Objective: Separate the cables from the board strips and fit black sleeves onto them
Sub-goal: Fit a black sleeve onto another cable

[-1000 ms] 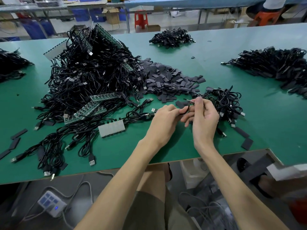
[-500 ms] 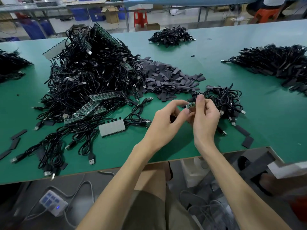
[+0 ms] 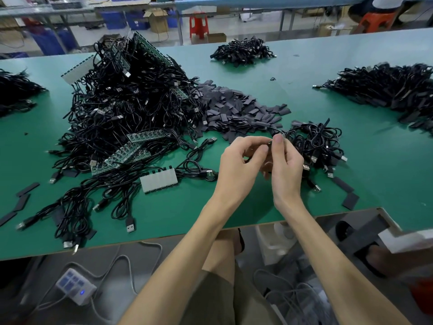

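- Left hand (image 3: 241,160) has closed in since earlier, pinching one cable end (image 3: 270,143) with right hand (image 3: 287,165), just before the sleeve pile (image 3: 234,106).
- Small freed bunch (image 3: 316,141) lies right of it; the large tangle (image 3: 131,102) on board strips (image 3: 140,137), left, seemingly remains.

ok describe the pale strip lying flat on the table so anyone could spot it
Start at the big cable heap on the green table. Just in front of it, left of the left hand, lies the pale strip. It's whitish and flat on the table, unlike the green board strips.
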Action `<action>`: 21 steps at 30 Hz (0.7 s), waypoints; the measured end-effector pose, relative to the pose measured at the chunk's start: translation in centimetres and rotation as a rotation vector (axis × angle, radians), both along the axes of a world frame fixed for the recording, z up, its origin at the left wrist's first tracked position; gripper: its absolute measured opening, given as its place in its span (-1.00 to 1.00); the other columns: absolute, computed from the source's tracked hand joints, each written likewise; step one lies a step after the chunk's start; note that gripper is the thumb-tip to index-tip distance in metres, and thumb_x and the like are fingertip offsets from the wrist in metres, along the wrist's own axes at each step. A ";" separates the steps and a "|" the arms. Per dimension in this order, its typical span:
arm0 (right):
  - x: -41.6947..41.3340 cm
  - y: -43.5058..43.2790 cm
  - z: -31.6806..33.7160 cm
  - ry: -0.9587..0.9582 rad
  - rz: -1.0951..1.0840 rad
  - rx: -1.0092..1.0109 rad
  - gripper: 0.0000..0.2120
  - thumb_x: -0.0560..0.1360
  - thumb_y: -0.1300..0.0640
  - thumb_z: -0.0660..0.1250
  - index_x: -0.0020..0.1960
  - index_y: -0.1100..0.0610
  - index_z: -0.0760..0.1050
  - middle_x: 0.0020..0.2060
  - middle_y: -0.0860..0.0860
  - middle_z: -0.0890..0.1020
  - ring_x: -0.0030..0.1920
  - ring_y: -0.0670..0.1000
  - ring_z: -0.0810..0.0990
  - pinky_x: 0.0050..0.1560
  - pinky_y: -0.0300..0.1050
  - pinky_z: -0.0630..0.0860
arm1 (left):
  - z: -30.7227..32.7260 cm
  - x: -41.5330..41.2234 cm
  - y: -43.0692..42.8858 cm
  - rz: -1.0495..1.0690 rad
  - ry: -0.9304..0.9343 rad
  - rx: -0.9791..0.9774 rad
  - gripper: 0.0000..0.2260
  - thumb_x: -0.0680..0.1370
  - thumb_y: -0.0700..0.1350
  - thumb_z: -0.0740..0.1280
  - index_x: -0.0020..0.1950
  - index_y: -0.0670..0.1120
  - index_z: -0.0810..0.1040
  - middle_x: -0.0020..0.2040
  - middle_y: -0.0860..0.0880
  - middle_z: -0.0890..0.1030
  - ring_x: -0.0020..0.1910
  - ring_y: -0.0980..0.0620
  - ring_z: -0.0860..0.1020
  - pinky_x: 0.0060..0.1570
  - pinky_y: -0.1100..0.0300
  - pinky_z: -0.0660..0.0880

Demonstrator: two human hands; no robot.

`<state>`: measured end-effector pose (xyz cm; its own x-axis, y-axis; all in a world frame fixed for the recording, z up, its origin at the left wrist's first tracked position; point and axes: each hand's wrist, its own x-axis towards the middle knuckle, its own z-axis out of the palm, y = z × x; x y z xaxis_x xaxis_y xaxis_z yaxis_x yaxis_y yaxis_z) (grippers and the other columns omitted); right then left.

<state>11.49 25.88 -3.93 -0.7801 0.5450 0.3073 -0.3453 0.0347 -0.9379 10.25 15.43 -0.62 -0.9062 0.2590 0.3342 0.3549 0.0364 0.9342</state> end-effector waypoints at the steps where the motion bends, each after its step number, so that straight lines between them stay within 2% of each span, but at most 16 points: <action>1: 0.0 0.0 0.0 0.000 -0.015 0.004 -0.66 0.70 -0.10 0.20 -0.14 0.06 0.53 -0.39 -0.10 0.59 -0.40 -0.13 0.52 -0.40 -0.25 0.43 | 0.0 0.1 0.1 0.001 0.006 -0.017 -0.82 0.61 -0.26 0.37 0.16 -0.10 0.70 0.00 -0.10 0.63 -0.14 0.05 0.60 -0.05 0.03 0.62; 4: 0.0 0.1 -0.2 -0.021 -0.099 -0.012 -0.67 0.70 -0.10 0.18 -0.18 0.00 0.48 -0.36 -0.08 0.59 -0.34 -0.03 0.53 -0.31 -0.09 0.48 | -0.3 0.3 0.0 -0.014 -0.001 -0.062 -0.81 0.62 -0.22 0.37 0.20 -0.07 0.68 0.08 -0.06 0.60 0.00 0.09 0.63 0.11 0.05 0.61; 6: 0.0 0.3 -0.1 -0.028 -0.161 -0.052 -0.67 0.72 -0.06 0.15 -0.17 0.01 0.46 -0.33 -0.04 0.64 -0.35 0.00 0.54 -0.32 -0.06 0.48 | -0.4 0.2 -0.2 -0.027 -0.099 -0.066 -0.84 0.65 -0.21 0.33 0.20 -0.16 0.64 0.15 -0.12 0.61 0.03 0.01 0.67 0.10 -0.02 0.64; 8: -0.1 0.4 0.1 -0.022 -0.170 -0.088 -0.67 0.74 0.00 0.11 -0.15 0.07 0.43 -0.30 0.01 0.67 -0.38 0.01 0.52 -0.39 -0.13 0.40 | -0.5 -0.2 -0.8 -0.055 -0.201 -0.104 -0.85 0.67 -0.27 0.28 0.16 -0.23 0.62 0.08 -0.13 0.62 -0.07 0.02 0.69 -0.01 0.02 0.68; 11: -0.1 0.2 0.2 -0.023 -0.146 -0.088 -0.70 0.74 0.06 0.08 -0.13 0.13 0.37 -0.33 0.05 0.64 -0.44 0.04 0.51 -0.45 -0.23 0.36 | -0.6 -1.3 -2.4 -0.181 -0.265 -0.300 -0.84 0.65 -0.32 0.28 0.10 -0.21 0.66 -0.08 -0.10 0.63 -0.21 0.07 0.69 -0.16 0.17 0.66; 14: -0.1 0.2 0.2 -0.029 -0.132 -0.072 -0.70 0.74 0.08 0.10 -0.13 0.13 0.38 -0.35 0.07 0.58 -0.44 0.06 0.49 -0.46 -0.25 0.37 | -0.6 -2.0 -3.1 -0.217 -0.109 -0.489 -0.80 0.61 -0.35 0.30 0.05 -0.12 0.68 -0.13 -0.03 0.69 -0.17 0.00 0.70 -0.06 0.12 0.66; 17: -0.2 0.2 0.0 -0.028 -0.097 -0.055 -0.71 0.75 0.06 0.11 -0.11 0.12 0.41 -0.35 0.04 0.55 -0.43 0.06 0.48 -0.45 -0.23 0.39 | -1.0 -3.1 -2.5 -0.053 0.095 -0.554 -0.75 0.61 -0.36 0.28 0.08 -0.07 0.67 -0.02 -0.02 0.61 -0.15 0.02 0.66 -0.01 0.11 0.61; 19: -0.2 0.2 -0.1 -0.026 -0.075 -0.021 -0.71 0.74 0.06 0.12 -0.11 0.10 0.43 -0.36 0.00 0.55 -0.45 0.04 0.47 -0.42 -0.14 0.42 | -1.2 -4.2 -1.7 0.026 0.217 -0.604 -0.71 0.61 -0.35 0.28 0.20 -0.07 0.65 0.10 -0.06 0.57 0.01 0.02 0.60 0.12 0.11 0.54; 21: -0.2 0.1 -0.1 -0.029 -0.066 0.007 -0.71 0.74 0.07 0.12 -0.12 0.10 0.44 -0.37 -0.03 0.54 -0.47 0.02 0.47 -0.40 -0.09 0.43 | -1.5 -5.5 -0.8 -0.021 0.287 -0.716 -0.59 0.59 -0.39 0.27 0.39 -0.09 0.56 0.30 -0.08 0.52 0.26 -0.03 0.50 0.30 0.05 0.44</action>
<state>11.32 25.98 -4.03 -0.7511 0.5938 0.2887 -0.3143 0.0629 -0.9472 4.79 14.67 -2.13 -0.8020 0.5165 0.3000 0.5868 0.5879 0.5568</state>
